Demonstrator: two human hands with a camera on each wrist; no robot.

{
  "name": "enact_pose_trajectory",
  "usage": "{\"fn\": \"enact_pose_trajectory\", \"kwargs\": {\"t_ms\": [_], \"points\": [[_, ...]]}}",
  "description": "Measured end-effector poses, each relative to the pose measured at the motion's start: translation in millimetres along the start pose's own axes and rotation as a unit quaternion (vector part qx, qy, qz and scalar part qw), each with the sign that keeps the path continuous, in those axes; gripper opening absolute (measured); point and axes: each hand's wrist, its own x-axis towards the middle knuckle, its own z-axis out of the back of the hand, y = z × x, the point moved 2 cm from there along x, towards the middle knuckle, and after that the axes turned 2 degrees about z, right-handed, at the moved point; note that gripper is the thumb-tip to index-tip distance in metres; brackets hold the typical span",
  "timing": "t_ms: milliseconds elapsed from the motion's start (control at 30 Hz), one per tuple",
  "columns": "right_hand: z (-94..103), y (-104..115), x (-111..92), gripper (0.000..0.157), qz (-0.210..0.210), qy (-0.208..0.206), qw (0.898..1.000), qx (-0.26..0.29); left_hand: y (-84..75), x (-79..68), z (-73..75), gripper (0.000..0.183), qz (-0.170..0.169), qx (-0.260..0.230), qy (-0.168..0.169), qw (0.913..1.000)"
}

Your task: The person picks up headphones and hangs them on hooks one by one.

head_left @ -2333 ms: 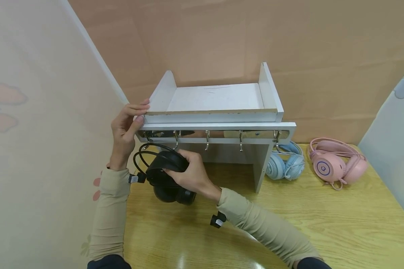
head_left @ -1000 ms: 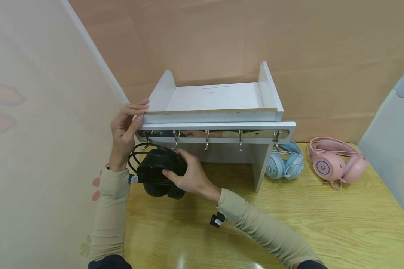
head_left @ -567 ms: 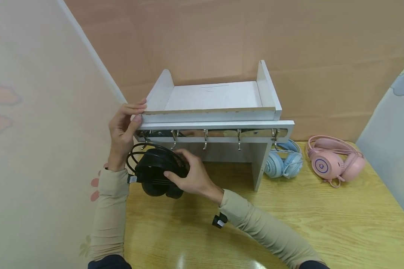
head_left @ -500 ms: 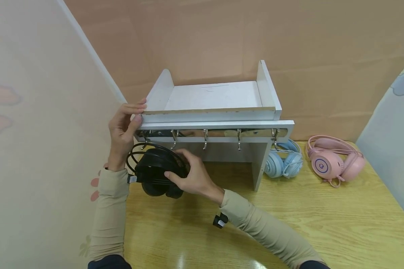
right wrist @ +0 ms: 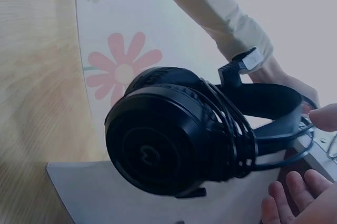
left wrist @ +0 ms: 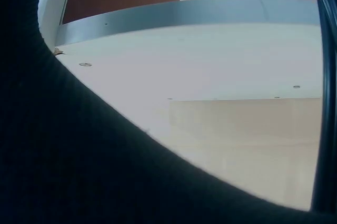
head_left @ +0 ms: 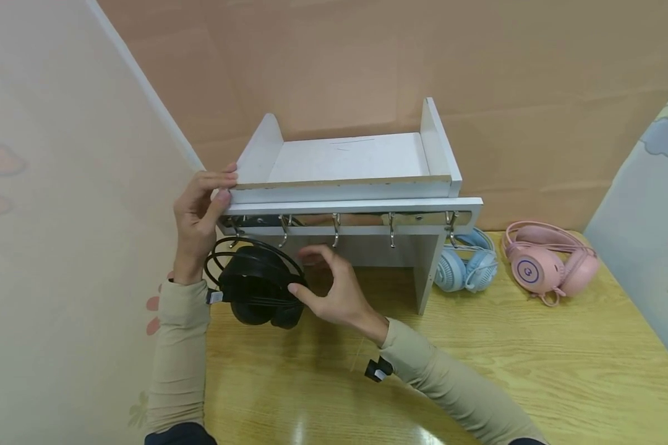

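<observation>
Black over-ear headphones with a looped cable hang below the leftmost hook of a white hook rack. Their round ear cup fills the middle of the right wrist view, cable bundled around the band. My left hand grips the rack's left end, fingers over the top edge and thumb at the front. My right hand is just right of the headphones, thumb tip at their edge, other fingers spread apart from them. A dark shape covers much of the left wrist view, beside the rack's white panel.
Light blue headphones stand by the rack's right side panel, and pink headphones lie farther right on the wooden table. Several metal hooks line the rack's front. A pale wall rises close on the left.
The black headphones moved left toward the rack's left end. In the last half second, my right hand's fingers loosened and drew away to the right. My left hand keeps its grip.
</observation>
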Motion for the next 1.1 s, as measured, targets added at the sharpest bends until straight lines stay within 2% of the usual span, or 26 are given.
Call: {"fn": "enact_pose_trajectory", "kwargs": {"t_ms": [233, 567, 833, 1100], "points": [[27.9, 6, -14, 0.057, 0.016, -0.001, 1.000, -0.019, -0.4, 1.1, -0.6, 0.019, -0.004, -0.009, 0.004, 0.9999], [75.8, 6, -37, 0.056, 0.010, -0.020, 0.999, -0.035, -0.7, 1.4, 0.1, 0.019, -0.004, -0.006, 0.003, 1.0000], [102.8, 12, -53, 0.056, 0.004, -0.026, 0.999, -0.035, -2.1, 1.9, 0.3, 0.017, 0.001, -0.001, 0.009, 1.0000], [126.8, 10, -64, 0.057, 0.020, -0.046, 0.998, -0.038, -4.3, 2.3, 0.2, 0.017, 0.009, 0.001, 0.015, 0.9998]]}}
